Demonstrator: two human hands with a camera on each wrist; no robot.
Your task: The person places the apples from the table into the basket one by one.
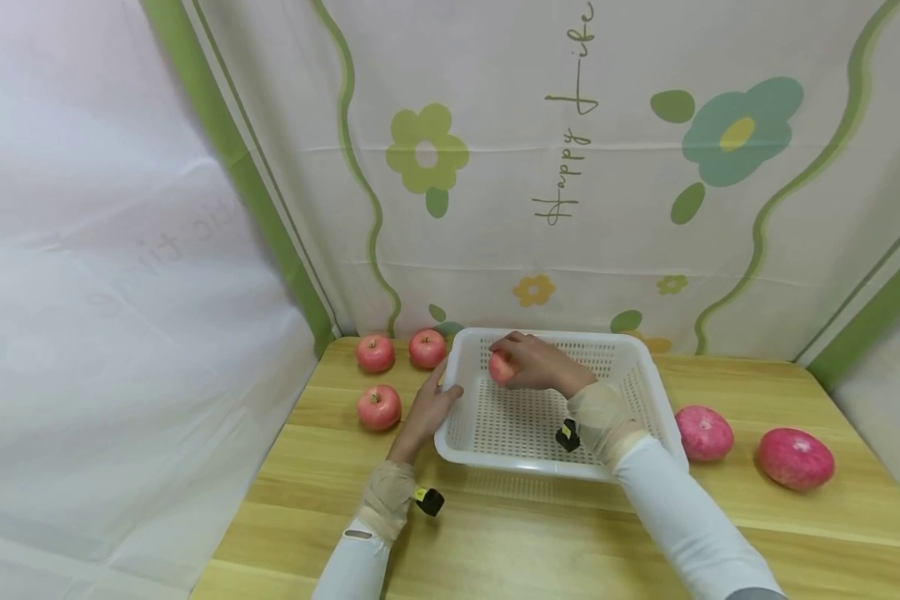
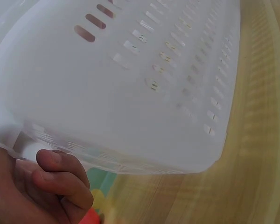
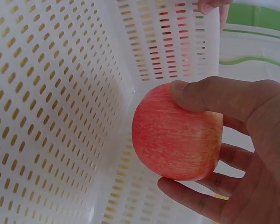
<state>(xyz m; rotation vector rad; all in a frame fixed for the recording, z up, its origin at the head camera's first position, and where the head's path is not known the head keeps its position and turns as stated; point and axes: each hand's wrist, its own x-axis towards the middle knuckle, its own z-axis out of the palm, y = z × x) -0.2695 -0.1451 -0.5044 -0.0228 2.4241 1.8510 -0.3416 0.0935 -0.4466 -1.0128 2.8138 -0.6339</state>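
A white perforated plastic basket (image 1: 528,468) stands on the wooden table. Inside it, toward its far left part, my right hand (image 1: 537,363) holds a red apple (image 3: 177,135) between thumb and fingers. In the right wrist view the thumb lies on top of the apple and the fingertips sit beneath it. My left hand (image 1: 429,410) grips the basket's left rim, its thumb over the edge and its fingers (image 2: 63,184) curled on the outside. Beyond that hand lie three more apples: two at the back, a left one (image 1: 376,354) and a right one (image 1: 427,348), and a nearer one (image 1: 379,407).
Two deep-pink round fruits, one close against the basket's right side (image 1: 704,433) and one farther right (image 1: 795,458), lie on the table (image 1: 510,550). A white curtain (image 1: 487,225) with printed flowers hangs behind the table's back edge.
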